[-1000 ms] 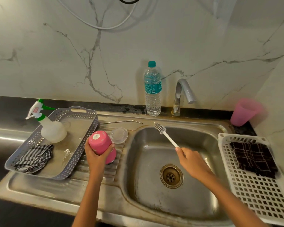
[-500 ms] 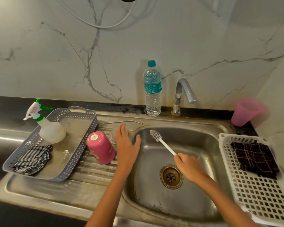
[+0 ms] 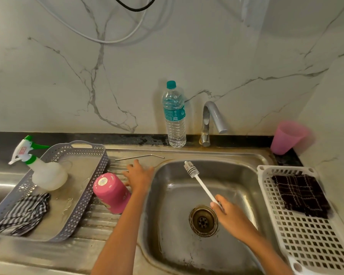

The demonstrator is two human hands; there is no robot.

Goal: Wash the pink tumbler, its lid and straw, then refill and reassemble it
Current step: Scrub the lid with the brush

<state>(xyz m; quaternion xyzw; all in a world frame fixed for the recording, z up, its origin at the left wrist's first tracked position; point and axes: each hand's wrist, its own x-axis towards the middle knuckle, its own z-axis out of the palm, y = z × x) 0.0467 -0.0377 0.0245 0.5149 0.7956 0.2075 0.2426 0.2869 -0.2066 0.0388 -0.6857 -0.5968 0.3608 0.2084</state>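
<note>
Head view: left grip [image 3: 139, 175] has left the upturned pink tumbler [image 3: 111, 192] on the counter [image 3: 99, 223] and lies spread flat beside it, probably for the lid next; right grip [image 3: 230, 215] clasps the brush [image 3: 199, 181].

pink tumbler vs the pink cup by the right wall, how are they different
The pink tumbler is a deep, opaque pink; the pink cup is paler. The tumbler stands upside down on the ribbed drainboard left of the basin; the cup sits tilted in the right corner, wide end up. The tumbler's sides look nearly straight; the cup tapers. Both are pink.
</note>
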